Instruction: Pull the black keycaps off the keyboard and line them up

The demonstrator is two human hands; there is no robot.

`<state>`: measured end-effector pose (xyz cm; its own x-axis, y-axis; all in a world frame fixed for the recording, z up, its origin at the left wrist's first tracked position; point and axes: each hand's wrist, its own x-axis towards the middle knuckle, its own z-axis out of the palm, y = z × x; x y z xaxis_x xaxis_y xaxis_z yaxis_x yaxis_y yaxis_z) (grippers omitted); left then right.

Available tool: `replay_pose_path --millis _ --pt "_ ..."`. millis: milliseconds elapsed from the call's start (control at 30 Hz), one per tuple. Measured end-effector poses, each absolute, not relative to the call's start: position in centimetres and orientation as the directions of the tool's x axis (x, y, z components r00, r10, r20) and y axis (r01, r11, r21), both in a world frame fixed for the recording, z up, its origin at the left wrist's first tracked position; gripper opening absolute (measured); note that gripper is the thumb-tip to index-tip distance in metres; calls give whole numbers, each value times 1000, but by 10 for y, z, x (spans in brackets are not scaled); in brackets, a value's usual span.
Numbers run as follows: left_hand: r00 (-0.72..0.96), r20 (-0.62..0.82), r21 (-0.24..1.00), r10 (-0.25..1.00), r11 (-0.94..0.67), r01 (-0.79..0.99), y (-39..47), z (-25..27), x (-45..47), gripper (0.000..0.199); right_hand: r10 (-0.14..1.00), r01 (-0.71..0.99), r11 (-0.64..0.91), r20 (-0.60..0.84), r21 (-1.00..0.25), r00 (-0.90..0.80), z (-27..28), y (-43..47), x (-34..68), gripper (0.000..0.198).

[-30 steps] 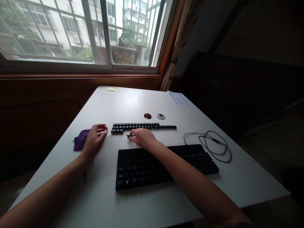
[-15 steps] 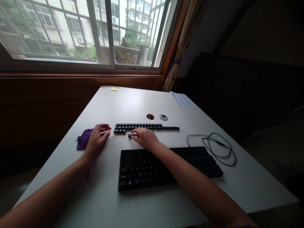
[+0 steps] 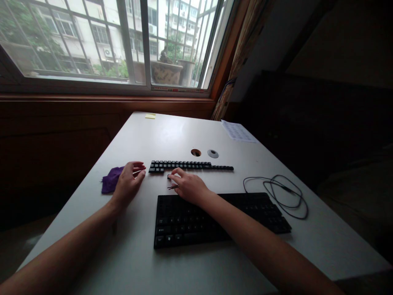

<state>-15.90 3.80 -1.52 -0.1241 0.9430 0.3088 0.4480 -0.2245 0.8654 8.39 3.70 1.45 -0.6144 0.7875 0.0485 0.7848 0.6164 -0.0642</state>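
My right hand (image 3: 190, 186) is closed around a thin, forked keycap puller (image 3: 173, 187), its prongs pointing left just above the table. A single black keycap (image 3: 169, 176) lies at the fingertips, which seem to touch it. Behind it stand rows of black keycaps (image 3: 181, 164), with a short front row at the left end. A black keyboard (image 3: 172, 223) lies in front, partly covered by my right forearm; its upper part looks bare of caps. My left hand (image 3: 130, 180) rests left of the rows, fingers curved and apart, holding nothing, partly over a purple cloth (image 3: 110, 180).
The keyboard's black cable (image 3: 303, 205) coils on the right. Farther back are a round cable hole (image 3: 195, 152), its grey cover (image 3: 213, 153), a printed sheet (image 3: 238, 131) and a yellow sticky note (image 3: 150, 116). A barred window (image 3: 107, 45) is beyond the white table (image 3: 123, 254).
The keycap has come off the puller and now sits at my right fingertips. The puller has swung down toward me, away from the cap. My left hand has stayed put.
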Motion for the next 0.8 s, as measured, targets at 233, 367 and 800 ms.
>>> replay_pose_path --millis 233,367,800 --pt "-115 331 860 936 -250 445 37 -16 -158 30 800 798 600 32 -60 -599 15 43 80 49" --pt "-111 323 857 940 -241 455 37 -16 -158 30 796 794 605 48 -52 -604 14 48 77 48" --pt "-93 288 851 953 -210 481 38 -19 -157 31 806 805 592 32 -26 -591 11 57 69 50"
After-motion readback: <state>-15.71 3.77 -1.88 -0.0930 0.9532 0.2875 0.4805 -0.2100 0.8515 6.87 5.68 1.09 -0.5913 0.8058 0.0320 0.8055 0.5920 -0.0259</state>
